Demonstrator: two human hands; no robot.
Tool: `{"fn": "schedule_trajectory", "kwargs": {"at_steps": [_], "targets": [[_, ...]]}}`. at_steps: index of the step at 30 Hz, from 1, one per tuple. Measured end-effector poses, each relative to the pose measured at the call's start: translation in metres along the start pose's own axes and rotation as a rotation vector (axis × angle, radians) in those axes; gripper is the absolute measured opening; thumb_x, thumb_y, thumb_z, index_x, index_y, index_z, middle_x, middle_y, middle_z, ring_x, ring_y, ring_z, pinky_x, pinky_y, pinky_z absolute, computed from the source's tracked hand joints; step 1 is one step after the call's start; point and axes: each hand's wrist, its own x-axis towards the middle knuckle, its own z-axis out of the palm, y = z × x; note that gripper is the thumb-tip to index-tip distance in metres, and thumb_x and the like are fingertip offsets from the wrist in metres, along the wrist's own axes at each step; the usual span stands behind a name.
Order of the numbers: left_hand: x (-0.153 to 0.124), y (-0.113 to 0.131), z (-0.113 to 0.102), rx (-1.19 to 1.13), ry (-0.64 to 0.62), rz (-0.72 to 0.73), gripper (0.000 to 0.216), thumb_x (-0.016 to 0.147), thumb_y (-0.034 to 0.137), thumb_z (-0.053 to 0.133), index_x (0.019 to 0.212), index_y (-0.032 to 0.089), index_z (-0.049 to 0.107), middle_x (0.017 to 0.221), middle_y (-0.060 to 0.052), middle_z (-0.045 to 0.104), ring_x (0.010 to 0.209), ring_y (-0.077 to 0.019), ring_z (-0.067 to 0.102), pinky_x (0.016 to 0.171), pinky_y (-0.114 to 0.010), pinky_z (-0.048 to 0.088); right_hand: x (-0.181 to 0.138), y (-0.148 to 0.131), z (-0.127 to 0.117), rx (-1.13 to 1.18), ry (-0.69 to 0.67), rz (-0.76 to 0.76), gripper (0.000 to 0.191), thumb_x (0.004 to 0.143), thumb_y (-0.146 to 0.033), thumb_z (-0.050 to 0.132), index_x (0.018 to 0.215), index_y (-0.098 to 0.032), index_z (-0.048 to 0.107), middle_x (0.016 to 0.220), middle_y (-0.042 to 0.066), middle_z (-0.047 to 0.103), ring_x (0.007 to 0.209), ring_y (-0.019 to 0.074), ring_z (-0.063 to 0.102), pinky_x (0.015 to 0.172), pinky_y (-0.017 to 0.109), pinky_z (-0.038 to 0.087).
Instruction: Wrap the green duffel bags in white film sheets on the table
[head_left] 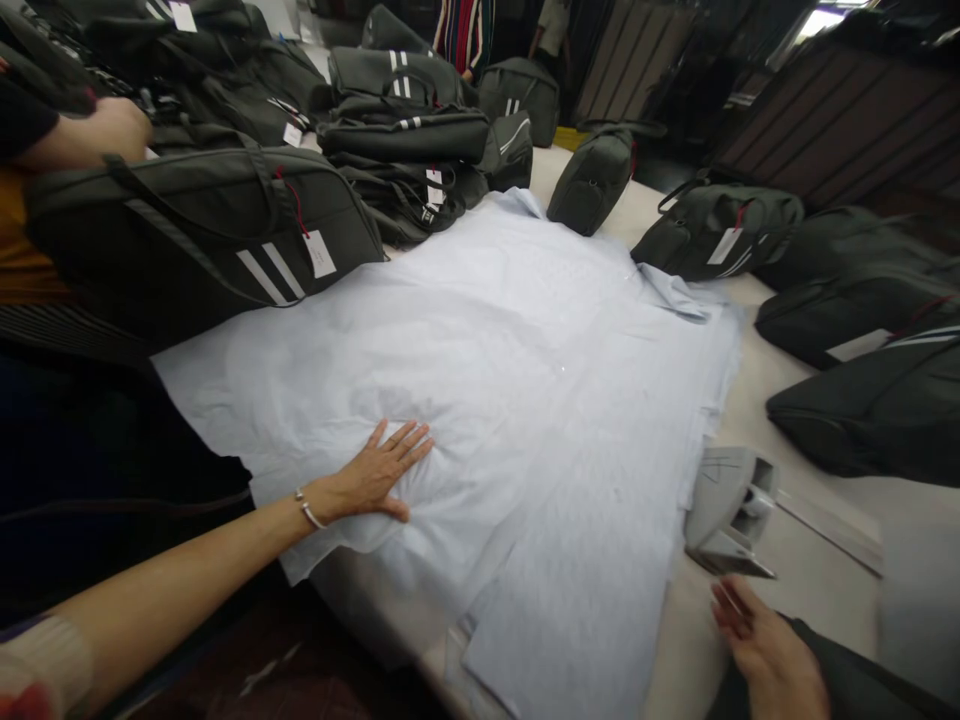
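Left hand (pixel 379 475) flat on pale sheeting (pixel 525 350), right hand (pixel 772 650) loose near grey device (pixel 720 495)

Operating from a distance; head view only. Left: I'm resting the palm on the near-left part of the sheeting, fingers spread, grasping nothing; small creases are showing around the fingertips. Right: I'm holding it just below the wedge-shaped device, fingers half curled, apparently empty. Blur is hiding any contact, so I cannot tell whether it is touching the device or the dark material (pixel 862 660) by the wrist.

Sheeting: blue-white, lying across the middle of the table (pixel 686 620), overhanging the near-left edge, layers showing on the right. Cloth or paper: undetermined. Dark duffel bags (pixel 690 225) are standing around it; a large striped duffel (pixel 202 270) is bordering its far-left edge, a co-worker's hand (pixel 116 130) resting near its top.

Judgement: I'm reading the step as flattening the sheeting. Next move is probably calling for an outward sweep of the left palm, right hand steadying the loose layers.
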Motion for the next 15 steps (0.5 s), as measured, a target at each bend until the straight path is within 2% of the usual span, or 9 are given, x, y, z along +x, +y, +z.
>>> {"fn": "schedule_trajectory", "kwargs": {"at_steps": [3,6,8,9,12,13,15], "targets": [[0.0,0.0,-0.003,-0.018,0.016,0.01,0.112,0.071,0.071,0.071,0.155,0.018,0.019,0.159,-0.021,0.025,0.148,-0.0359,0.016,0.116,-0.063,0.006,-0.027,0.0,0.022,-0.021,0.102,0.082,0.029,0.044,-0.02,0.075,0.062,-0.023,0.053,0.056,0.0,0.058,0.042,0.0186,0.057,0.035,0.028,0.047],[-0.001,-0.002,-0.006,-0.032,0.037,0.032,0.11,0.072,0.068,0.072,0.155,0.016,0.021,0.158,-0.02,0.026,0.148,-0.035,0.018,0.117,-0.061,0.006,-0.065,-0.021,0.04,-0.002,0.082,-0.041,0.033,0.044,-0.029,0.081,0.069,-0.021,0.06,0.067,0.0,0.064,0.056,0.018,0.065,0.046,0.026,0.053],[-0.003,-0.007,-0.008,-0.052,0.051,0.052,0.108,0.073,0.069,0.071,0.154,0.014,0.024,0.158,-0.02,0.027,0.148,-0.0338,0.02,0.119,-0.056,0.007,-0.107,-0.044,0.067,0.026,-0.099,-0.15,0.043,0.047,-0.039,0.085,0.081,-0.02,0.067,0.082,0.001,0.07,0.072,0.0182,0.07,0.058,0.025,0.057],[-0.004,-0.01,-0.009,-0.062,0.062,0.06,0.107,0.074,0.069,0.07,0.153,0.014,0.025,0.158,-0.02,0.027,0.148,-0.033,0.02,0.119,-0.054,0.007,-0.133,-0.055,0.087,0.035,-0.254,-0.203,0.046,0.051,-0.044,0.086,0.087,-0.02,0.069,0.087,0.003,0.072,0.078,0.0186,0.07,0.064,0.026,0.058],[-0.01,-0.026,-0.011,-0.081,0.109,0.069,0.101,0.077,0.072,0.064,0.153,0.014,0.028,0.157,-0.018,0.03,0.147,-0.0316,0.023,0.12,-0.052,0.005,-0.21,-0.075,0.165,0.012,-0.741,-0.232,0.043,0.06,-0.05,0.085,0.086,-0.018,0.069,0.079,0.002,0.072,0.072,0.0153,0.068,0.069,0.027,0.057],[-0.012,-0.033,-0.011,-0.082,0.124,0.063,0.1,0.078,0.072,0.062,0.153,0.015,0.028,0.157,-0.018,0.031,0.147,-0.0315,0.023,0.12,-0.053,0.004,-0.23,-0.075,0.192,-0.028,-0.86,-0.214,0.044,0.061,-0.053,0.084,0.083,-0.018,0.069,0.075,0.001,0.07,0.07,0.0138,0.067,0.069,0.026,0.056],[-0.018,-0.046,-0.009,-0.086,0.147,0.055,0.099,0.079,0.073,0.06,0.153,0.015,0.028,0.157,-0.017,0.031,0.147,-0.0314,0.024,0.12,-0.053,0.003,-0.255,-0.067,0.241,-0.091,-0.954,-0.193,0.047,0.06,-0.056,0.083,0.08,-0.017,0.069,0.072,0.001,0.069,0.066,0.0133,0.065,0.067,0.026,0.055]]}}
